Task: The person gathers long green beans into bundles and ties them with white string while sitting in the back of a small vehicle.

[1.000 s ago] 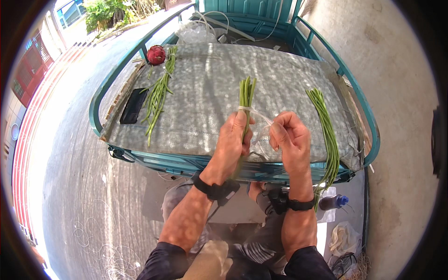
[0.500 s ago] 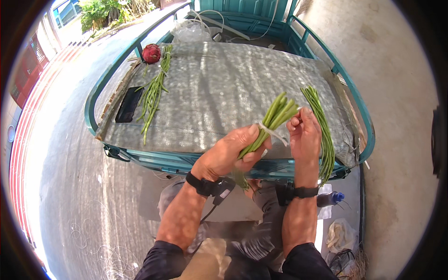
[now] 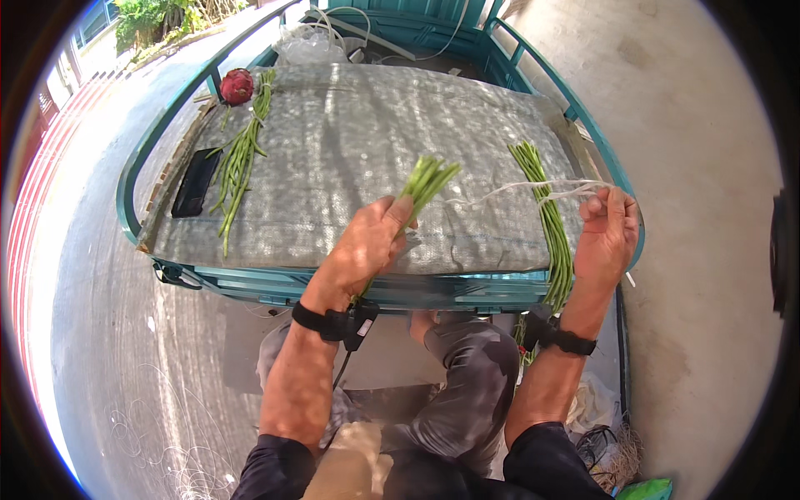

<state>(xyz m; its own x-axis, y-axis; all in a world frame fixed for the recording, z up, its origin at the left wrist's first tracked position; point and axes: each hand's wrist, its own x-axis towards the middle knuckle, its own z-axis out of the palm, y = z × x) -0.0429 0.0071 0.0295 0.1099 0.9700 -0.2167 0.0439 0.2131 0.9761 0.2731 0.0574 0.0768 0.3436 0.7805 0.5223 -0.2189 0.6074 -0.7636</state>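
My left hand (image 3: 364, 247) is closed round a bundle of long green beans (image 3: 431, 177), their ends fanned out above the thumb. Off to the right, my right hand (image 3: 607, 237) pinches a white string (image 3: 500, 190) that stretches back toward the bundle; its far end looks loose beside the beans. Behind the string lies a second bunch of long beans (image 3: 542, 200), hanging over the front edge near my right wrist. At the left, a looser bunch of beans (image 3: 242, 154) rests beside a black phone (image 3: 195, 183) and a red dragon fruit (image 3: 237, 86).
A grey woven sheet (image 3: 367, 125) covers the bed of a teal cart, with a side rail (image 3: 171, 125) on the left and another rail (image 3: 575, 100) on the right. Clear plastic bags (image 3: 312, 46) lie at the back. Thin strings (image 3: 187, 450) are scattered on the ground.
My right hand has drawn the white string off the bundle and away to the right. My left hand with the beans has shifted left in the picture, as has the whole view.
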